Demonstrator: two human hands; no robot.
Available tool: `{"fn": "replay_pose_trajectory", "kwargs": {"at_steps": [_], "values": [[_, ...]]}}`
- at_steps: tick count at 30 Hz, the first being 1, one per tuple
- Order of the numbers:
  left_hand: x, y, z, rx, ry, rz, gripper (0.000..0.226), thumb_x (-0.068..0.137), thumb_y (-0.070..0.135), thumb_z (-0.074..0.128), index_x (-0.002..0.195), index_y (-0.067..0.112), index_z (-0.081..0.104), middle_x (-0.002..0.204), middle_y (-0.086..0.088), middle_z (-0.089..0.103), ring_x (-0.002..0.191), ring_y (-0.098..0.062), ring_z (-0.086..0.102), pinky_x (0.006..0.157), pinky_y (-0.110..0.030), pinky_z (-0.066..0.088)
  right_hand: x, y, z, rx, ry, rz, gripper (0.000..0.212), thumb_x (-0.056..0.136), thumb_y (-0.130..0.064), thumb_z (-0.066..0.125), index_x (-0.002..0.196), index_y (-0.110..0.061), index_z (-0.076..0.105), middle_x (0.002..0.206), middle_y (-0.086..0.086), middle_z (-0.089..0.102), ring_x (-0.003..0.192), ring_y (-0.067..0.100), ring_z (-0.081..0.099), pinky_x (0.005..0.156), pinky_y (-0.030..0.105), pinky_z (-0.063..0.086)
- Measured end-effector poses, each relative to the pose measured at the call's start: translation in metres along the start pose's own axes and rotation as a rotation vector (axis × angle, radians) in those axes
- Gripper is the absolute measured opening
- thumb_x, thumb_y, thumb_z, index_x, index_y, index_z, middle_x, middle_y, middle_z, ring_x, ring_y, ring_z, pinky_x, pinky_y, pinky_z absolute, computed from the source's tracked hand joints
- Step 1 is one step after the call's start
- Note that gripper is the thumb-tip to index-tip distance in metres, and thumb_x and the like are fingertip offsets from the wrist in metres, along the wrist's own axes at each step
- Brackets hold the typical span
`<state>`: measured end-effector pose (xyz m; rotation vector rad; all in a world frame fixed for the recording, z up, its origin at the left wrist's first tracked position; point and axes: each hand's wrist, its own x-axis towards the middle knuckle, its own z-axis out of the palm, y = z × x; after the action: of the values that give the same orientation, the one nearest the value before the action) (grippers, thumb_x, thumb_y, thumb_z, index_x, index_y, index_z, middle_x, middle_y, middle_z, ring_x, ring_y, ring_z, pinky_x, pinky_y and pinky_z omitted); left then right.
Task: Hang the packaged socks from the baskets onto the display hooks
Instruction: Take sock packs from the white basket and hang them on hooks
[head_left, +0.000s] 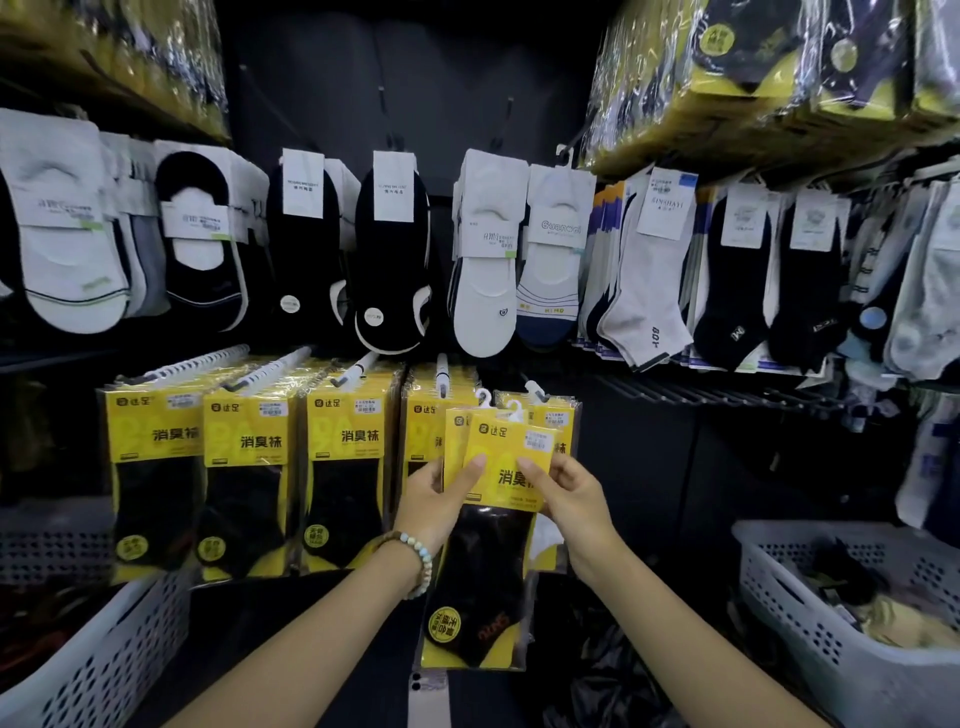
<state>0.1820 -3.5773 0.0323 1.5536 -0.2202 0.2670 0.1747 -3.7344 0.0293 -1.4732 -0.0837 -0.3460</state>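
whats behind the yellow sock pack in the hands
A second yellow pack lies directly behind the held pack, then hanging yellow packs on the hooks. Their lower parts are covered by it.

The single head-worn wide-angle camera is looking forward and slightly downward, sitting close in front of the sock display wall (322, 93).

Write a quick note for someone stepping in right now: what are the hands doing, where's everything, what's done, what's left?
Left hand grips the held yellow sock packs at their left edge; right hand pinches the front pack's right edge.
Done: hung packs fill the lower display hooks.
Left: hang the held packs; the right basket holds more items, the left basket's contents are unclear.
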Motion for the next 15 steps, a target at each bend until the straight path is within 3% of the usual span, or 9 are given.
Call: {"fn": "replay_pose_trajectory", "kwargs": {"at_steps": [2, 4, 6, 9, 15], "values": [[0.0, 0.0, -0.001, 0.028, -0.011, 0.02, 0.026, 0.087, 0.046, 0.052, 0.077, 0.024, 0.062, 0.049, 0.02, 0.06, 0.046, 0.006, 0.057, 0.046, -0.005, 0.04, 0.001, 0.004, -0.008, 0.008, 0.008, 0.029, 0.021, 0.084, -0.028, 0.071, 0.099, -0.014, 0.067, 0.102, 0.007, 0.073, 0.101, 0.023, 0.068, 0.097, 0.045, 0.05], [0.004, 0.0, -0.004, 0.1, 0.029, 0.017, 0.044, 0.088, 0.052, 0.044, 0.064, 0.016, 0.048, 0.031, 0.011, 0.03, 0.029, -0.004, 0.033, 0.047, -0.015, 0.036, 0.002, 0.008, -0.018, 0.035, 0.026, 0.062, 0.019, 0.087, -0.026, 0.066, 0.103, -0.014, 0.064, 0.102, 0.006, 0.073, 0.097, 0.022, 0.07, 0.095, 0.043, 0.052], [0.01, 0.0, -0.009, 0.178, 0.082, 0.032, 0.045, 0.089, 0.051, 0.043, 0.061, 0.016, 0.038, 0.04, 0.011, 0.019, 0.031, -0.005, 0.022, 0.047, -0.013, 0.033, 0.005, 0.011, -0.029, 0.031, 0.058, 0.082, 0.015, 0.093, -0.022, 0.058, 0.105, -0.014, 0.063, 0.103, 0.006, 0.073, 0.098, 0.022, 0.069, 0.095, 0.043, 0.052], [0.017, 0.0, -0.018, 0.226, 0.136, 0.072, 0.043, 0.091, 0.046, 0.045, 0.058, 0.021, 0.037, 0.048, 0.008, 0.021, 0.036, -0.003, 0.025, 0.045, -0.014, 0.03, 0.015, 0.01, -0.045, -0.03, 0.13, 0.069, 0.013, 0.098, -0.018, 0.049, 0.103, -0.015, 0.062, 0.105, 0.006, 0.071, 0.101, 0.023, 0.067, 0.097, 0.043, 0.049], [0.028, -0.003, -0.033, 0.265, 0.154, 0.115, 0.044, 0.09, 0.048, 0.044, 0.065, 0.011, 0.04, 0.048, 0.008, 0.023, 0.044, -0.009, 0.026, 0.052, -0.023, 0.028, 0.043, 0.001, -0.061, -0.098, 0.197, -0.029, 0.01, 0.098, -0.015, 0.05, 0.101, -0.019, 0.059, 0.1, 0.0, 0.07, 0.087, 0.007, 0.066, 0.068, 0.017, 0.049]]}}
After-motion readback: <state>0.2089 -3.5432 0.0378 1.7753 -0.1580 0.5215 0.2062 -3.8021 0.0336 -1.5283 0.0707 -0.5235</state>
